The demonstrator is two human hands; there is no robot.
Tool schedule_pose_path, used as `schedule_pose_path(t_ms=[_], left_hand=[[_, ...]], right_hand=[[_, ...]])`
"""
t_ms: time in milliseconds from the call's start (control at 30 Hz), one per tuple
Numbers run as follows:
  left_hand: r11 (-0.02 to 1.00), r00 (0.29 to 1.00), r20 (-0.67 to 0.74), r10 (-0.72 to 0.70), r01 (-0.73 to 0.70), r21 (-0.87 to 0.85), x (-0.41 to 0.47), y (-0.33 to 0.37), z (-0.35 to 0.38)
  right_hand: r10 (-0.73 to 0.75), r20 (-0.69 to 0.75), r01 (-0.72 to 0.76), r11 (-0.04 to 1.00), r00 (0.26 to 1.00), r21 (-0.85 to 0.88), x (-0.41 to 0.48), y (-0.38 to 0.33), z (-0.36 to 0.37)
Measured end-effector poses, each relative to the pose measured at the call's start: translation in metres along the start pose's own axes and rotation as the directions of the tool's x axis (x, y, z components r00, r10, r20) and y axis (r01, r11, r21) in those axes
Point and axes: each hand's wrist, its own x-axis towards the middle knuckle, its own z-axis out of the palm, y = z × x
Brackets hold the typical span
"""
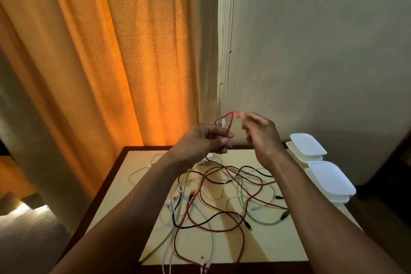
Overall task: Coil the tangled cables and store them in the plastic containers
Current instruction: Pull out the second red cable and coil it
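coiling should go loop by even loop: the person's left hand [208, 140] grips the red cable [229, 123] above the table [278, 247], its tail trailing into the tangle [222, 196]; the blurred right hand [261, 138] perhaps guides it, grip unclear.

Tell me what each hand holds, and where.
The left hand grips the red cable just below its raised loop. The right hand is blurred; its hold cannot be told.
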Motion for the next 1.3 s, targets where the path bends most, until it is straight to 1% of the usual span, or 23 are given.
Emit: schedule_pose_path(t_ms=[33,67,100,167,200,300,367,433,500,567,667,700,767,800,833,867,900,967,1000,1100,1200,1267,1300], left_hand=[[1.000,1.000,0.007,0.005,-0.005,0.009,-0.004,0.002,-0.001],[1.000,0.999,0.029,0.013,-0.013,0.016,-0.008,0.005,-0.002],[0.999,0.998,0.061,0.026,-0.028,0.024,-0.013,0.008,-0.003],[0.999,0.992,0.116,0.053,-0.054,0.002,-0.021,0.019,-0.001],[0.998,0.992,0.118,0.056,-0.053,-0.030,-0.023,0.024,0.001],[0.984,0.998,0.067,0.001,0.011,-0.176,-0.028,0.041,0.007],[0.960,0.984,0.165,-0.073,0.114,-0.255,-0.031,0.052,0.004],[0.952,0.945,0.300,-0.131,0.204,-0.226,-0.034,0.061,-0.002],[0.966,0.948,0.278,-0.157,0.205,-0.155,-0.035,0.064,-0.005],[0.973,0.967,0.244,-0.068,0.119,-0.198,-0.037,0.069,-0.005],[0.901,0.962,0.232,0.142,-0.028,-0.434,-0.045,0.080,-0.002],[0.843,0.961,0.173,0.216,-0.094,-0.530,-0.046,0.082,-0.002],[0.710,0.942,-0.023,0.334,-0.268,-0.652,-0.042,0.087,-0.005],[0.654,0.921,-0.118,0.372,-0.350,-0.671,-0.038,0.088,-0.009],[0.629,0.898,-0.194,0.394,-0.418,-0.655,-0.033,0.089,-0.013],[0.652,0.880,-0.251,0.404,-0.470,-0.596,-0.028,0.087,-0.017],[0.714,0.860,-0.297,0.414,-0.509,-0.481,-0.023,0.083,-0.021],[0.839,0.820,-0.330,0.468,-0.530,-0.126,-0.017,0.074,-0.025],[0.861,0.815,-0.302,0.494,-0.506,0.043,-0.016,0.069,-0.026],[0.846,0.878,-0.149,0.454,-0.373,0.380,-0.018,0.054,-0.034],[0.733,0.957,0.046,0.286,-0.249,0.633,-0.021,0.034,-0.039],[0.688,0.974,0.121,0.192,-0.221,0.692,-0.024,0.025,-0.033],[0.717,0.977,0.131,0.168,-0.212,0.663,-0.026,0.024,-0.028]], right_hand=[[-0.093,-0.014,0.092,0.992,0.996,-0.088,-0.001,0.002,-0.003],[-0.197,0.034,0.200,0.960,0.980,-0.194,-0.001,0.005,-0.007],[-0.282,0.120,0.305,0.911,0.952,-0.279,-0.001,0.007,-0.009],[-0.374,0.293,0.456,0.838,0.880,-0.301,0.000,0.005,-0.008],[-0.378,0.329,0.471,0.838,0.865,-0.277,0.002,0.003,-0.006],[-0.309,0.322,0.372,0.916,0.895,-0.152,0.001,-0.009,0.000],[-0.311,0.341,0.365,0.925,0.887,-0.104,-0.001,-0.014,0.004],[-0.313,0.362,0.360,0.930,0.878,-0.070,-0.003,-0.020,0.005],[-0.298,0.352,0.331,0.943,0.887,-0.036,-0.005,-0.025,0.003],[-0.262,0.367,0.269,0.963,0.893,0.032,-0.007,-0.028,0.003],[-0.187,0.368,0.148,0.980,0.911,0.132,-0.014,-0.023,0.011],[-0.170,0.364,0.140,0.984,0.916,0.107,-0.018,-0.016,0.014],[-0.166,0.389,0.167,0.985,0.906,0.032,-0.029,0.001,0.019],[-0.152,0.401,0.168,0.986,0.903,-0.006,-0.034,0.009,0.021],[-0.121,0.406,0.147,0.988,0.906,-0.035,-0.040,0.014,0.021],[-0.094,0.405,0.131,0.989,0.910,-0.064,-0.045,0.018,0.021],[-0.089,0.400,0.144,0.983,0.912,-0.111,-0.050,0.017,0.019],[-0.181,0.381,0.291,0.923,0.907,-0.253,-0.058,0.011,0.014],[-0.261,0.375,0.389,0.863,0.889,-0.321,-0.061,0.007,0.009],[-0.465,0.368,0.593,0.631,0.805,-0.500,-0.058,-0.008,-0.014],[-0.552,0.425,0.685,0.448,0.718,-0.575,-0.053,-0.037,-0.037],[-0.577,0.512,0.751,0.313,0.636,-0.581,-0.052,-0.063,-0.043],[-0.584,0.546,0.776,0.260,0.600,-0.575,-0.050,-0.075,-0.044]])
